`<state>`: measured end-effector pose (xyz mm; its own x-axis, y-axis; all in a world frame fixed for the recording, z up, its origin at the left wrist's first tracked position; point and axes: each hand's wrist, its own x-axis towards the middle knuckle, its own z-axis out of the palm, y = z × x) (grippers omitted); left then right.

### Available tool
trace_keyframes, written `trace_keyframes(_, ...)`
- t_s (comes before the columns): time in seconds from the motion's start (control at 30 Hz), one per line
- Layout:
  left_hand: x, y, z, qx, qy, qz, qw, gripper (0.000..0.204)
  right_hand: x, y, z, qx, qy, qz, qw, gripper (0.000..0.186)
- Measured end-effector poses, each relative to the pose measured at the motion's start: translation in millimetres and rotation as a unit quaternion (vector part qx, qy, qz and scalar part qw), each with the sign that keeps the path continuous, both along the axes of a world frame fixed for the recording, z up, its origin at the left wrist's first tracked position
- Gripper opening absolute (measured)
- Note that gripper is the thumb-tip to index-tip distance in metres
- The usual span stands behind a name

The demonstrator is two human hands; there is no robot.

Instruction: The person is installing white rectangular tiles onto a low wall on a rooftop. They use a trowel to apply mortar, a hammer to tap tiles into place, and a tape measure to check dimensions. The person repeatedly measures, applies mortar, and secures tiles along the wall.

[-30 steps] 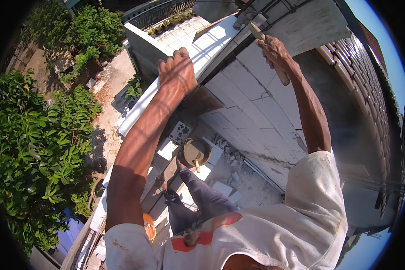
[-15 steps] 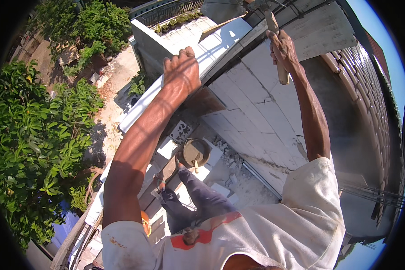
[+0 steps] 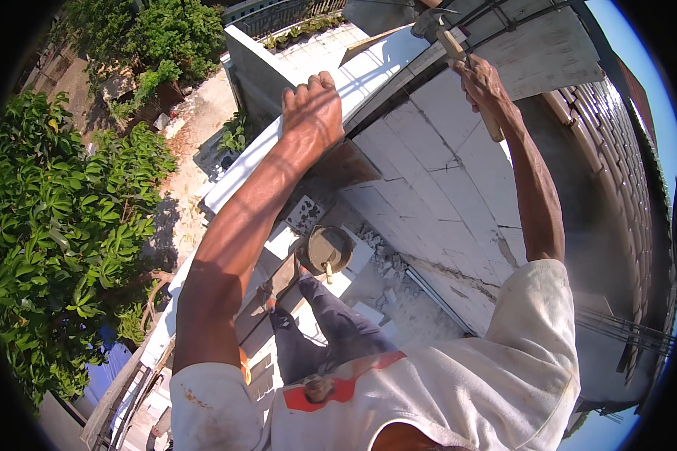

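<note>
My left hand (image 3: pixel 311 113) is closed, knuckles up, at the white ledge (image 3: pixel 380 52) atop the block wall; what its curled fingers grip is hidden. My right hand (image 3: pixel 480 89) is wrapped round the wooden handle of a hammer (image 3: pixel 453 46), whose dark head is raised at the upper end of the ledge, near dark steel bars (image 3: pixel 504 16). Below my arms, a round pan of mortar (image 3: pixel 327 246) with a light-handled tool in it rests by my legs and some white blocks.
The block wall (image 3: pixel 429 192) drops to rubble (image 3: pixel 384 293) on the right. Roof tiles (image 3: pixel 609 150) curve along the far right. Leafy trees (image 3: pixel 68 248) and a path (image 3: pixel 195 113) lie below on the left. A wooden plank (image 3: pixel 282 282) is at my feet, an orange container (image 3: pixel 244 361) beside me.
The hammer has swung slightly up and back down, its angle changing in my right hand. My left hand stays closed at the ledge. The whole view has shifted a little to the right.
</note>
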<state>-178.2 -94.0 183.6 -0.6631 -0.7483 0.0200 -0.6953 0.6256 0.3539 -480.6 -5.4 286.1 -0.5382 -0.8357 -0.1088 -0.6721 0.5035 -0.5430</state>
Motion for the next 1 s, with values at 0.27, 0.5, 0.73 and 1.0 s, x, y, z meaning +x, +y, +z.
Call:
trace_keyframes(0.27,0.2,0.8,-9.8,-0.039,0.026,0.005,0.999,0.053,23.6,9.2,3.5,0.012,-0.004,-0.013,1.000,0.042)
trace_keyframes(0.5,24.7,-1.0,-23.8,-0.065,0.142,-0.023,0.987,0.069,19.2,10.3,-12.7,0.062,-0.021,0.026,0.998,0.042)
trace_keyframes(0.73,251.2,4.4,-42.2,0.229,0.366,0.084,0.898,0.065,23.0,19.3,-37.4,0.047,-0.019,-0.004,0.999,0.039)
trace_keyframes(1.0,262.7,94.6,-88.6,0.308,0.089,0.209,0.924,0.081,31.0,14.5,-45.6,0.066,-0.025,-0.056,0.996,0.035)
